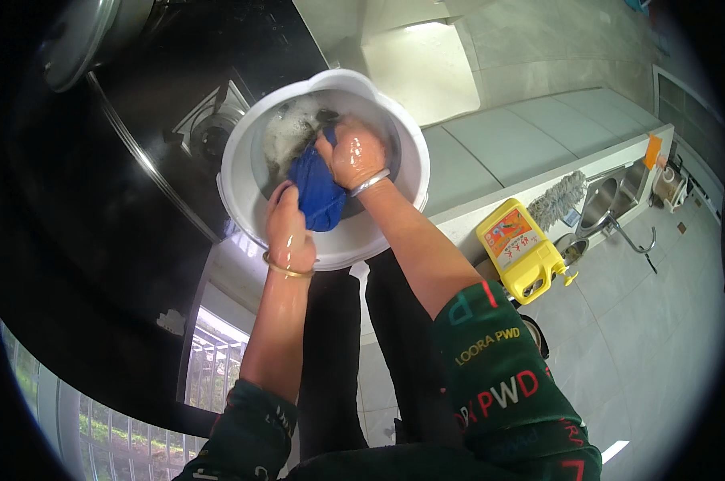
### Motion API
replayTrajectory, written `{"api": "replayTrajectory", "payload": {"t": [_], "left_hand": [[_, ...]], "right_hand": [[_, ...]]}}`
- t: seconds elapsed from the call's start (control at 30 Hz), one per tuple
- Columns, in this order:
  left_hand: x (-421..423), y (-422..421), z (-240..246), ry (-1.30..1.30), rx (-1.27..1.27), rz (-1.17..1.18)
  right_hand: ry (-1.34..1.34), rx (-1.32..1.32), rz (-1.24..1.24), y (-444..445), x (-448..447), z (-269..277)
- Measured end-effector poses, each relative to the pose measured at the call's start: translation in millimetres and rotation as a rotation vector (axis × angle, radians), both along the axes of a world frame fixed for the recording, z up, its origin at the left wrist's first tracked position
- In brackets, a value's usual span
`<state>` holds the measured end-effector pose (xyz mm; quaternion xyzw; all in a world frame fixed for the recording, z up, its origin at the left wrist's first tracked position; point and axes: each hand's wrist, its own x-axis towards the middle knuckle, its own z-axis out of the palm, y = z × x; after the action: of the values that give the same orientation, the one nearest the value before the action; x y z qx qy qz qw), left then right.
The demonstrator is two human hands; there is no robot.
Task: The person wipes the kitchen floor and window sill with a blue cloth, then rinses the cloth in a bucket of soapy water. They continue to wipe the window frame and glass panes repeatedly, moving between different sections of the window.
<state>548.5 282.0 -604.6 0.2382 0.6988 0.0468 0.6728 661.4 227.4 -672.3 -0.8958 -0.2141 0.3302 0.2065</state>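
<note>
A white plastic bucket (242, 180) stands before me with dark, sudsy water (287, 129) inside. Both of my hands grip a wet blue cloth (316, 180) over the water. My left hand (289, 225), with a gold-coloured bangle at the wrist, pinches its near left side. Towards the far right of the bucket, my right hand (356, 153) is closed around the upper part of the cloth; a silver bangle circles that wrist. Wet skin shines on both hands. Something dark lies in the foam beyond the cloth, too unclear to name.
A gas burner (215, 129) sits on the black cooktop left of the bucket, with a lidded pot (80, 42) farther off. To the right are a yellow jug (518, 249) with a pump, a grey fluffy duster (557, 198) and a steel sink (606, 198) with a tap.
</note>
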Motion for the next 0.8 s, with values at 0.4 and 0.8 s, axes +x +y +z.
{"api": "replayTrajectory", "payload": {"t": [0.4, 0.8], "left_hand": [[-12.4, -0.7, 14.2, -0.508, -0.509, 0.29], [-43.6, -14.1, 88.6, -0.708, -0.81, 0.655]], "right_hand": [[0.076, 0.129, 0.07, -6.5, -38.5, 78.7], [0.731, 0.279, -0.7, -56.6, -17.6, 182.1]]}}
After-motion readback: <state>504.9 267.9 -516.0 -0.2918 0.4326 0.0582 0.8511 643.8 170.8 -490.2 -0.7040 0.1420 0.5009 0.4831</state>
